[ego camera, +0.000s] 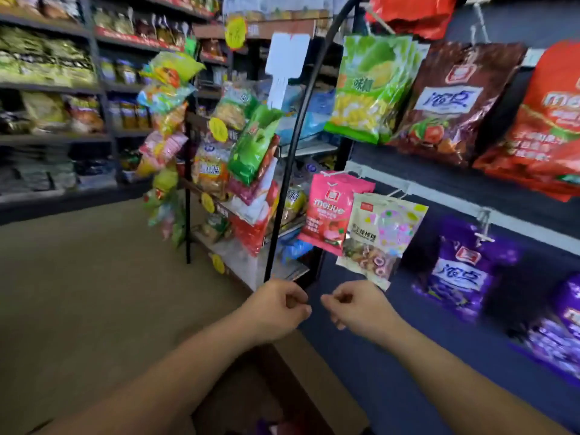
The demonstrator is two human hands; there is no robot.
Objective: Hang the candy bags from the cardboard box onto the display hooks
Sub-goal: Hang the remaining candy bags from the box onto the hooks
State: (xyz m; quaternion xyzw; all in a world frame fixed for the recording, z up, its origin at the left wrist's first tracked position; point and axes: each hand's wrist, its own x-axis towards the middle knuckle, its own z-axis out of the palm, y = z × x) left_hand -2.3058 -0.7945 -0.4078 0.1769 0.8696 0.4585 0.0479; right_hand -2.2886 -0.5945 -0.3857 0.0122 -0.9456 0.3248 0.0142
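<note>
Head view, left hand [276, 306] and right hand [354, 306] raised side by side, loosely curled, each grip empty; cardboard box [314, 381] below

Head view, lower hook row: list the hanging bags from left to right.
Pink bag → clear lollipop bag → purple bag → a second purple bag, cut off at the right edge.

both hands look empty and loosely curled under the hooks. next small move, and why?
Probably lower a hand into the cardboard box for another bag. The left hand and right hand are loosely curled and seem to hold nothing; the pink bag and the cream bag already hang on hooks.
</note>
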